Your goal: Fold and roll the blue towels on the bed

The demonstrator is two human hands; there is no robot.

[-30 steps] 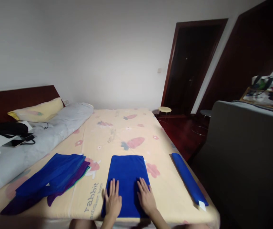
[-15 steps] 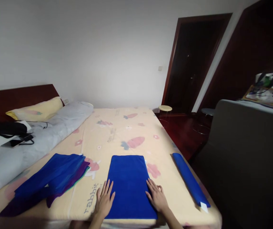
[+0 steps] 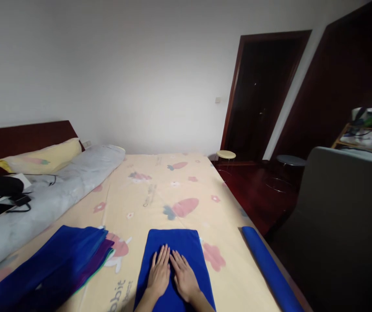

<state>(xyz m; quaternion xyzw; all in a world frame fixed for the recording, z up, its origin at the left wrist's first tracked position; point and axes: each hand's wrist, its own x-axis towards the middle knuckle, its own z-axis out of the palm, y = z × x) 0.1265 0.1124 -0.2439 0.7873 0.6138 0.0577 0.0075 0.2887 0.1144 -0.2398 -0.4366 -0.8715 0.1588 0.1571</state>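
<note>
A folded blue cloth (image 3: pixel 190 242) lies flat on the bed in front of me, its lower end cut off by the picture edge. My left hand (image 3: pixel 160 273) rests flat on its middle, fingers stretched out. Beside it, my right hand (image 3: pixel 184 275) also lies palm down on the cloth, and the fingertips of both hands nearly meet. To the left sits a loose pile of cloths (image 3: pixel 52 264) in blue, purple and green. A rolled blue cloth (image 3: pixel 270 268) lies along the right edge of the bed.
The bed's patterned sheet (image 3: pixel 147 199) stretches to the far wall. A grey rolled quilt (image 3: pixel 75 186), a yellow pillow (image 3: pixel 43 158) and a black bag (image 3: pixel 0 186) are at the left. Past the right edge stand a stool (image 3: pixel 226 154) and a grey panel (image 3: pixel 341 225).
Both hands have moved inward from the cloth's side edges to its middle. The view has tilted up, so the cloths appear lower.
</note>
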